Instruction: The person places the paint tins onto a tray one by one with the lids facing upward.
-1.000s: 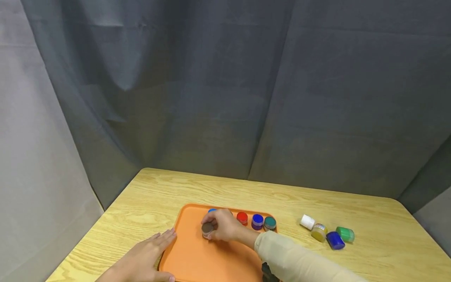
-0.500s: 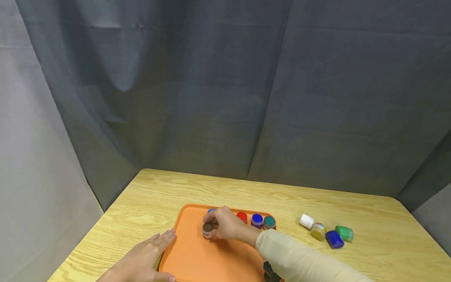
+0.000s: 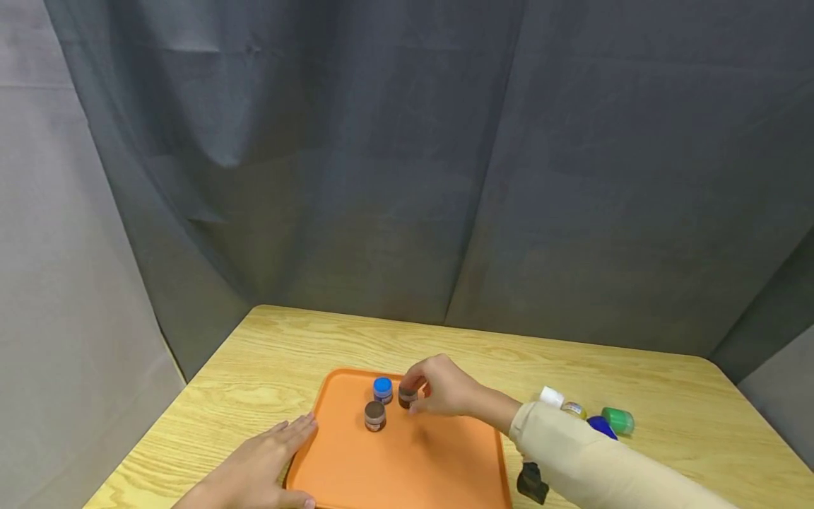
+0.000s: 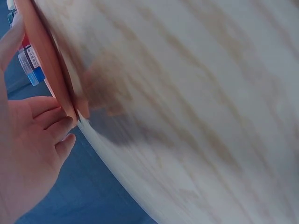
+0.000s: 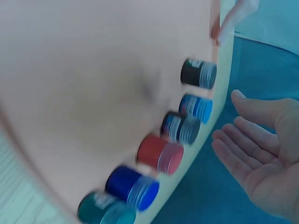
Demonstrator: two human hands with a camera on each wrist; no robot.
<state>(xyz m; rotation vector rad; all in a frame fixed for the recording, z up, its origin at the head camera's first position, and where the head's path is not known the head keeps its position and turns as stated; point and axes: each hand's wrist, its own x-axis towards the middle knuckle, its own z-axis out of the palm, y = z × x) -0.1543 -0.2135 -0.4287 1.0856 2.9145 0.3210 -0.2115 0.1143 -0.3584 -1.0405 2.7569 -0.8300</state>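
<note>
My left hand rests along the left rim of the orange tray, its fingertips touching the edge. Over the tray's far half hovers my right hand, which the right wrist view shows holding nothing, its fingers extended and apart from the jars. A small paint jar with a dark brown lid stands upright, slightly nearer than the back row. In that row, a blue-lidded jar and another dark-lidded jar stand left of a red jar, a dark blue jar and a teal jar.
Right of the tray on the wooden table lie a white jar, a yellow jar, a blue jar and a green jar, partly behind my sleeve. A black object shows beneath the sleeve. Grey curtains hang behind.
My right hand has let go of the brown-lidded jar and moved right and back, above the back row. The jar stays upright on the tray. My left hand has not moved.
</note>
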